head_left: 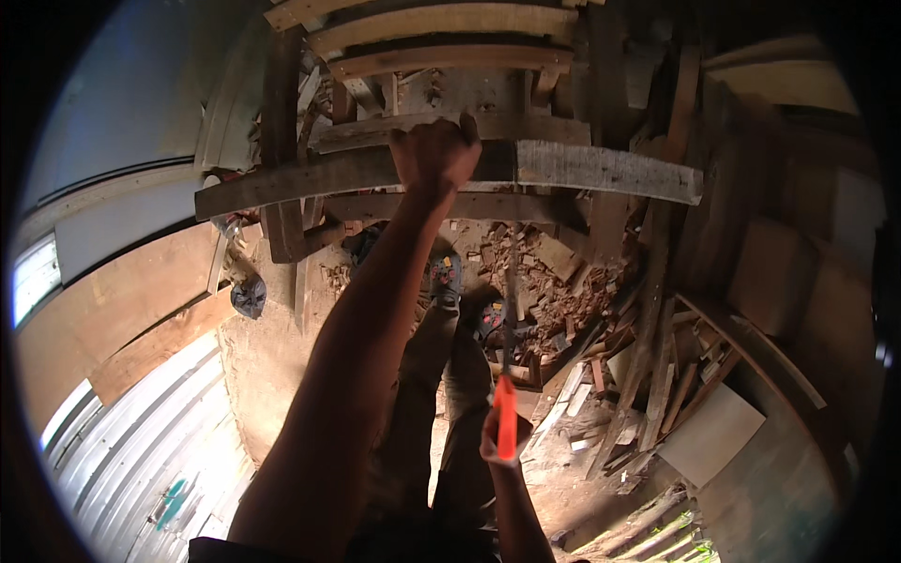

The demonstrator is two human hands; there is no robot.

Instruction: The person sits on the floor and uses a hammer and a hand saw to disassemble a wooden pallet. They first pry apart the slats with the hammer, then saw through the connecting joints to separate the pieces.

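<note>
A long, rough wooden plank lies crosswise over a wooden frame. My left hand is closed around the plank's top edge, left of its middle, with the arm stretched out straight. Low in the view, my right hand grips the orange handle of a handsaw. The saw's thin dark blade points away from me and reaches up to the plank, right of my left hand. Whether its teeth sit in a cut is too dim to tell. Right of the blade, the plank's face looks paler.
Several wooden slats cross the far side. Wood scraps and chips cover the ground near my shoes. Loose boards lean in a heap on the right. Corrugated metal sheeting stands at the lower left, near a dark bag.
</note>
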